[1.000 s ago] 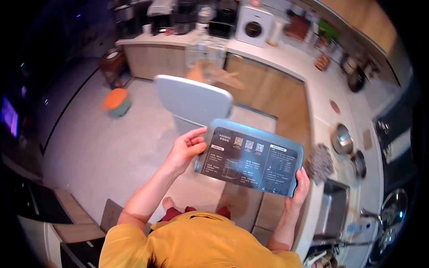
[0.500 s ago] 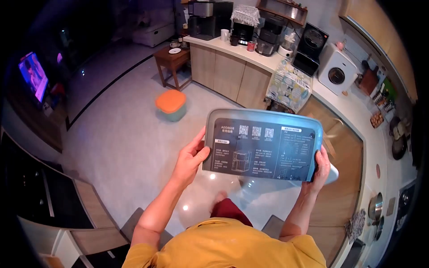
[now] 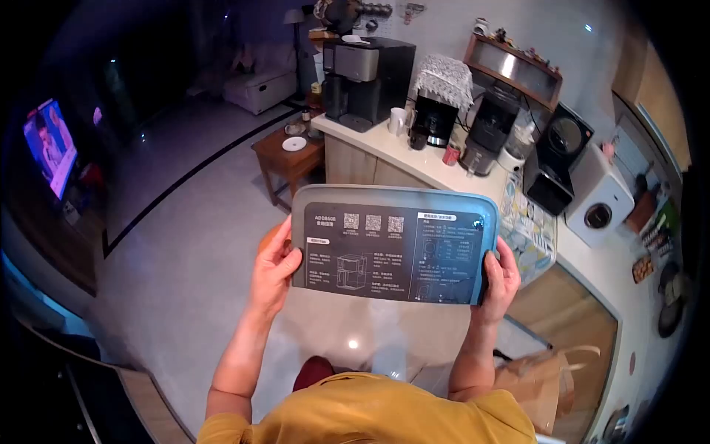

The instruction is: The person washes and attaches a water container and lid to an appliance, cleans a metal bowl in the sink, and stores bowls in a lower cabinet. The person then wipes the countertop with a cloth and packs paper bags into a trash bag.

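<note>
In the head view I hold up a flat grey lid-like panel with rounded upper corners [image 3: 396,198]. A dark printed instruction sheet [image 3: 355,240] covers most of its face, with QR codes, white text and a line drawing of an appliance. My left hand [image 3: 275,268] grips the panel's left edge, thumb in front. At the opposite edge, my right hand [image 3: 501,277] is closed on it too, fingers partly behind. The panel is tilted so its face looks up toward me.
A counter [image 3: 421,163] beyond the panel carries a black coffee machine [image 3: 362,78], a white mug [image 3: 398,120] and several small appliances. A wooden stool [image 3: 288,159] with a white plate stands left of it. A paper bag [image 3: 540,385] sits at lower right.
The panel and both hands have shifted left in view. My viewpoint has come nearer the counter, and the panel now hides most of the orange-topped stool. A paper bag has come into view.
</note>
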